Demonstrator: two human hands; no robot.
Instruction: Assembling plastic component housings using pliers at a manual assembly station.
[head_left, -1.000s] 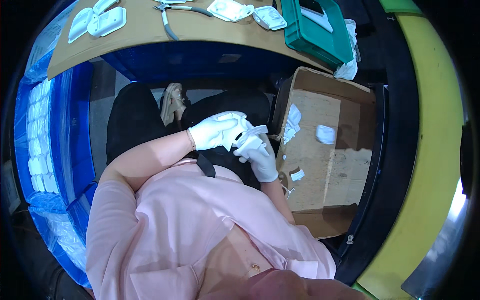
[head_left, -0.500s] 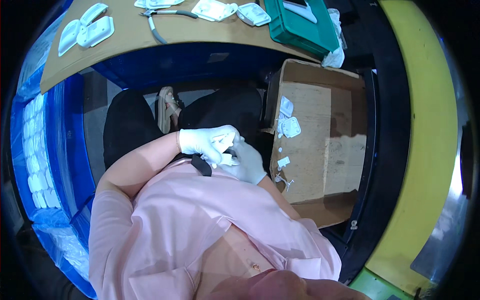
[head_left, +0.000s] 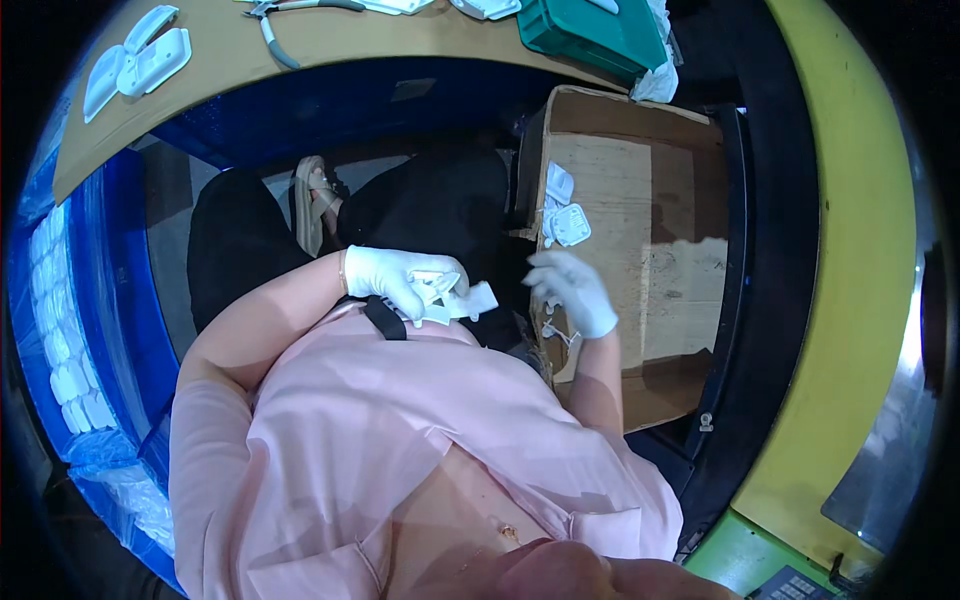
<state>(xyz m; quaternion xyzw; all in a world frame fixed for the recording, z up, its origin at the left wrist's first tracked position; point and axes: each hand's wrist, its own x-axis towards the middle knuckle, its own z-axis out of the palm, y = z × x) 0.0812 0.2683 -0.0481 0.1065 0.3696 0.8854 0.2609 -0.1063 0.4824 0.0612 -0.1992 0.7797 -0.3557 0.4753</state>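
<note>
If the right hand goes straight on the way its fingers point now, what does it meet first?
Probably the white plastic parts on the cardboard box, just beyond the fingertips of the right hand. Depth is unclear, so it may pass above them.

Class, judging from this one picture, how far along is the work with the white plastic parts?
Done: a few white parts lie in the cardboard box. In hand: the left hand holds a white part above the lap; the right hand, open and empty, hovers at the box's edge. Left: more white parts and pliers lie on the bench.
</note>
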